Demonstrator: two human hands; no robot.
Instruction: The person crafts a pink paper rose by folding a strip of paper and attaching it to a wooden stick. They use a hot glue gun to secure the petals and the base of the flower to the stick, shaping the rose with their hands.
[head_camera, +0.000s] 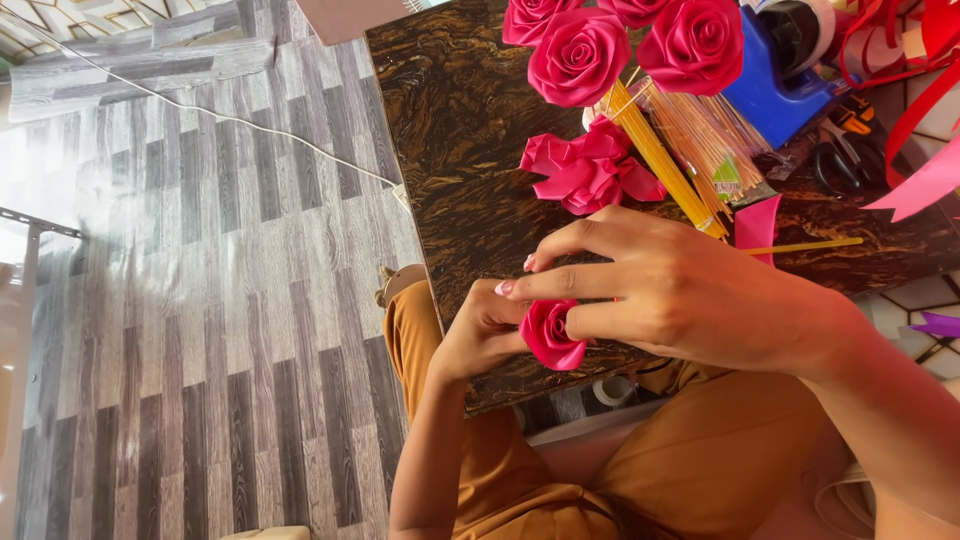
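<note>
A small pink ribbon rose (552, 335) is pinched between left hand (480, 335) and right hand (680, 290), fingers clamped on it, at the tabletop (450, 150) edge. 4 finished roses (578, 55) are seen above; loose folded ribbon (585, 170) and yellow sticks (665, 165) lie unused.

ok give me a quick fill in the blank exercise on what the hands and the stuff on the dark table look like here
1. Both hands, left hand and right hand, hold a small ribbon rose coloured ____.
2. The bundle of thin sticks on the dark table is coloured ____.
3. The tape dispenser near the finished roses is coloured ____.
4. The person's trousers are ____ in colour.

Missing words: pink; yellow; blue; orange-brown
</note>
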